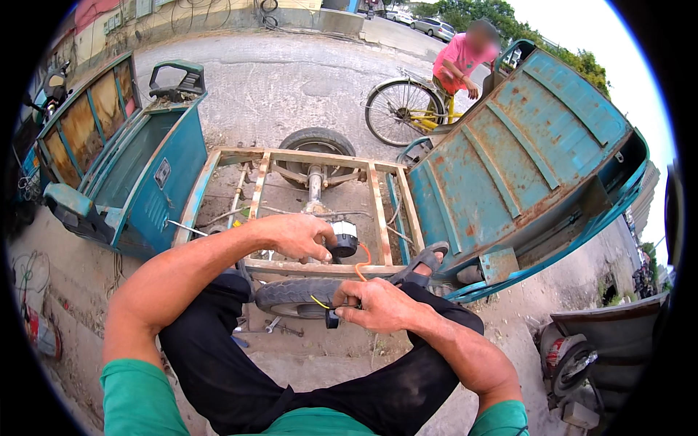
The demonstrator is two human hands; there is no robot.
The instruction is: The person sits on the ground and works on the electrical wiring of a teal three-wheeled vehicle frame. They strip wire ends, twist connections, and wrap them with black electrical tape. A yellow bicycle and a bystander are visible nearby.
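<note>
My left hand reaches over the tricycle's bare frame, its fingers curled down against the left side of a round white-and-black motor-like unit. What those fingertips grip, if anything, is hidden. From beside that unit an orange wire curves down toward my right hand. This hand is closed in a pinch, with a small black block-shaped piece at its fingertips. A yellow wire sticks out by the same fingers. Just beneath lies the near wheel, between my knees.
The rusty teal cargo bed is tipped up at the right; a teal body section stands left. The far wheel lies beyond the axle. A person in pink is by a yellow bicycle. A wrench lies on the ground.
</note>
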